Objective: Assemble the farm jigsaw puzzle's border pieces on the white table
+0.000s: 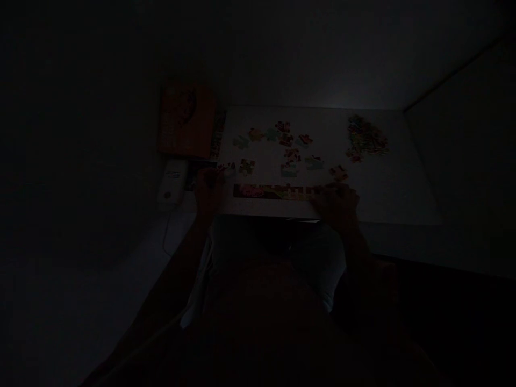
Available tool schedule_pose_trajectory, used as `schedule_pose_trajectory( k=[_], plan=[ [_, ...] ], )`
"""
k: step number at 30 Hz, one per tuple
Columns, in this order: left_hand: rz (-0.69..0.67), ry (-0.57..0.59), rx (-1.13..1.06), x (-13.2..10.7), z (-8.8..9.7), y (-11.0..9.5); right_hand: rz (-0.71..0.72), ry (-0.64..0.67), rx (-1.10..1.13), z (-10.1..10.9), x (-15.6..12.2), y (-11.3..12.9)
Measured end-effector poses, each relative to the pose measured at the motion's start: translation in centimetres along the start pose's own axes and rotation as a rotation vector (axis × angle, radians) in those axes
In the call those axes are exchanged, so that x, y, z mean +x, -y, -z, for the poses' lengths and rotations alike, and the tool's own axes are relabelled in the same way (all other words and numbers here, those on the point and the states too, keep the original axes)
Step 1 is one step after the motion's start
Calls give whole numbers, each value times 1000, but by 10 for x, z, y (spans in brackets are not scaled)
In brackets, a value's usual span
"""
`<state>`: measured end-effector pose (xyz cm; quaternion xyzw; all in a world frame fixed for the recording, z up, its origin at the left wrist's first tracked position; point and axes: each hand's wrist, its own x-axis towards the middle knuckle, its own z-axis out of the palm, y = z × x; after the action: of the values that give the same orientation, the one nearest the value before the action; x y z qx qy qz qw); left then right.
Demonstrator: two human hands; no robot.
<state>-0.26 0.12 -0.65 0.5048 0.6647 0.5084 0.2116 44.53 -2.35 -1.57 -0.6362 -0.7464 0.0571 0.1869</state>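
The view is very dark. Low on the white tabletop lies a joined strip of jigsaw puzzle pieces (274,192), with pink, green and a pale fence pattern. My left hand (208,189) is left of the strip, fingers curled around a puzzle piece (229,171) at their tips. At the strip's right end, my right hand (337,205) has its fingers bent down on a puzzle piece, which they mostly hide. Just above that hand is a loose puzzle piece (339,172). A green-and-brown piece (246,166) lies near my left fingertips.
Several loose pieces (287,140) are spread across the middle of the white table (395,188). A heap of pieces (366,135) lies at the back right. On the left are an orange box (186,121) and a white device (173,181) with a cable. A wall stands behind.
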Motion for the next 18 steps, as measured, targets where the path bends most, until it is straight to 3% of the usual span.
schedule_pose_trajectory(
  k=[4,8,13,18],
  plan=[
    [6,3,-6,-1,1,0,-1,-13,13,1,-1,2],
    [10,78,91,7,1,-1,23,-31,2,-2,0,1],
    [-53,115,55,48,-11,-6,25,-50,6,-2,2,5],
    [-62,224,51,91,-41,-18,7,-42,13,2,4,13]
  ],
)
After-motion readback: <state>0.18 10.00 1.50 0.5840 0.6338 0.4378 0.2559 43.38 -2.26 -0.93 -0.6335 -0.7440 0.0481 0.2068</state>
